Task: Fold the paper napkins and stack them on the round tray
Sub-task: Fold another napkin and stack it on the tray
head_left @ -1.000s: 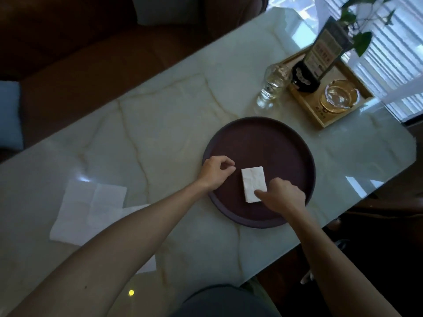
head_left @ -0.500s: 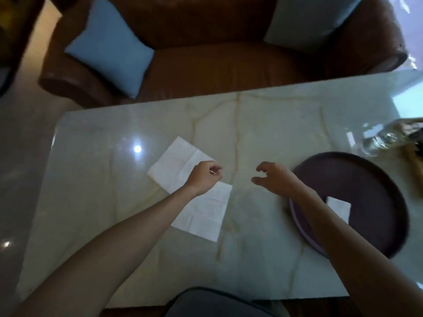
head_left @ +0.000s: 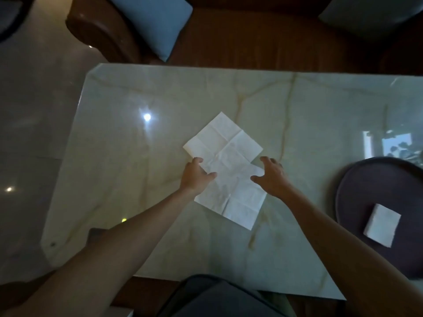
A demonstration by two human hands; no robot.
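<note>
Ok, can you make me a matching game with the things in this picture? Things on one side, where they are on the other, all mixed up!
Things:
1. folded napkin
2. open napkins
3. blue cushion
4. tray

Places:
A. on the brown sofa
B. at the right end of the table
C. flat on the table between the two hands
D. on the tray

Pairs: 1-D, 2-C, 3-A, 4-B
</note>
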